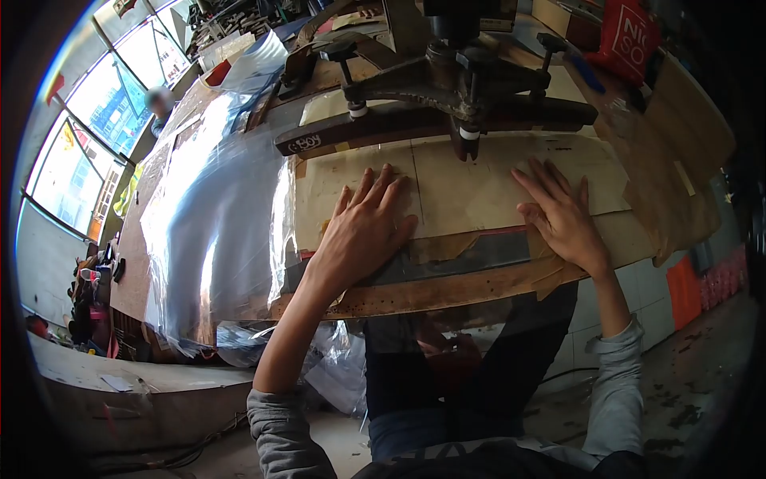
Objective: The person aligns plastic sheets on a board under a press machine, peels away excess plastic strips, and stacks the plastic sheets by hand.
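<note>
My left hand lies flat with its fingers spread on a pale board that is partly covered by clear film. To the right, my right hand rests on the same board, fingers stretched out and thumb apart. Neither hand holds anything. Just beyond my fingertips, a dark metal press head with a long crossbar stands over the board. Brown tape and a grey strip run along the board's near side, above the wooden table edge.
Shiny clear plastic sheets spread over the table's left side. Brown paper hangs at the right edge. A red bag sits at the back right. Another person is far left by the windows. Crumpled plastic hangs below the table.
</note>
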A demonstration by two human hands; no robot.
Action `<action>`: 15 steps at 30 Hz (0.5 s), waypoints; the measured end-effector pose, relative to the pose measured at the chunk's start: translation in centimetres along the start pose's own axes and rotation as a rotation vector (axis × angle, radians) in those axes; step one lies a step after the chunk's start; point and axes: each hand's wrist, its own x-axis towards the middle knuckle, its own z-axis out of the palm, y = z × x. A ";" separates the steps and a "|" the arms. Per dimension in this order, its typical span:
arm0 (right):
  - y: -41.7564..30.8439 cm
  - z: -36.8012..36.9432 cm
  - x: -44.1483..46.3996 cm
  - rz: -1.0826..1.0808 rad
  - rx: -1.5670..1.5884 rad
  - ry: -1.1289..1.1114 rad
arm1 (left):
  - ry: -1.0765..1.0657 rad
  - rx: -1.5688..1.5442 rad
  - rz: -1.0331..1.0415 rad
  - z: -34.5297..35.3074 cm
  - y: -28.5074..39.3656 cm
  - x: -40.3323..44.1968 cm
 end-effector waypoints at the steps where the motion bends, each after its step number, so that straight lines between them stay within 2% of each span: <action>1: -0.1 0.0 0.1 0.001 -0.001 0.000 | 0.010 -0.001 0.003 0.1 -0.1 0.0; 9: -0.7 -0.6 -0.2 0.056 0.012 -0.054 | 0.072 0.038 0.040 0.4 -0.1 -0.2; 15: -0.3 0.3 -0.1 0.036 0.009 0.050 | 0.085 0.043 0.025 0.7 0.0 -0.2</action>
